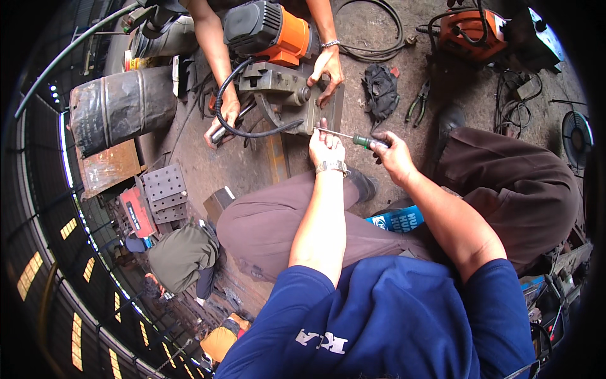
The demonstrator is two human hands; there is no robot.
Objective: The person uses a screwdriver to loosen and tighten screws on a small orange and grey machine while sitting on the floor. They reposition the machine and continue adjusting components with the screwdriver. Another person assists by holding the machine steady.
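A screwdriver (pixel 362 141) with a green and black handle is in my right hand (pixel 395 155), its fingers wrapped round the handle. Its thin shaft points left, and the tip meets the edge of the grey metal body of a drill machine (pixel 284 82) with an orange and black motor. My left hand (pixel 327 150) is closed around the tip end, fingers against the machine; whether they pinch a small part is hidden. Another person's right-side hand (pixel 327 68) rests on the grey body, while that person's other hand (pixel 226 120) grips a dark handle beside it.
A black corrugated cable (pixel 221 104) loops across the machine's left. Pliers (pixel 418 104), a dark cloth (pixel 380 91) and a coiled cable (pixel 404 45) lie on the floor. An orange machine (pixel 473 35) stands far right. A dented drum (pixel 126 107) and a perforated metal block (pixel 165 192) sit left.
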